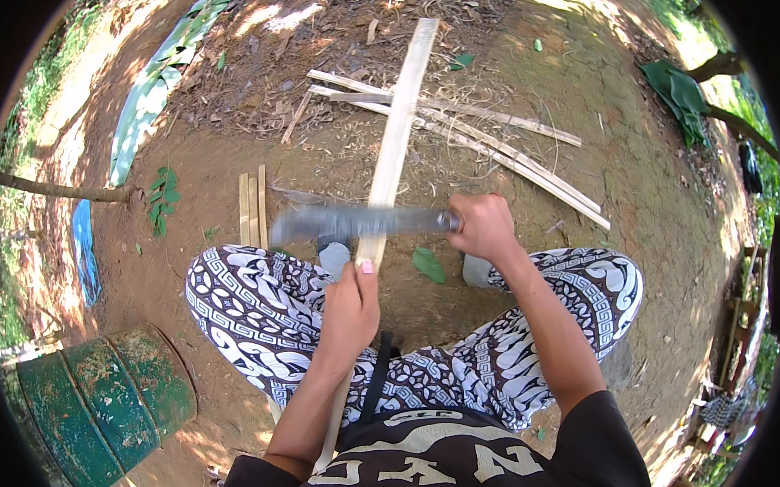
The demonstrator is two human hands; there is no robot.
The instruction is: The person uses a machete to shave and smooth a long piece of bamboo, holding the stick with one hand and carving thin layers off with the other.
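My left hand point(352, 309) is wrapped round the near part of a long pale strip of split bamboo point(396, 132), thumb on top. From under my left forearm the strip runs away from me, its far end over the ground ahead. In my right hand point(482, 225) is the handle of a machete point(365, 223). Its broad grey blade points left and lies across the strip just beyond my left thumb. Motion blurs the blade toward its tip, so I cannot tell whether it touches the strip.
Several bamboo strips point(513, 153) lie crossed on the dirt ahead, among thin shavings. Shorter pieces point(253, 209) lie beyond my left knee. A rusty green drum point(110, 397) is at lower left, a blue sheet point(85, 254) above it. A long green leaf point(150, 98) stretches along the far left.
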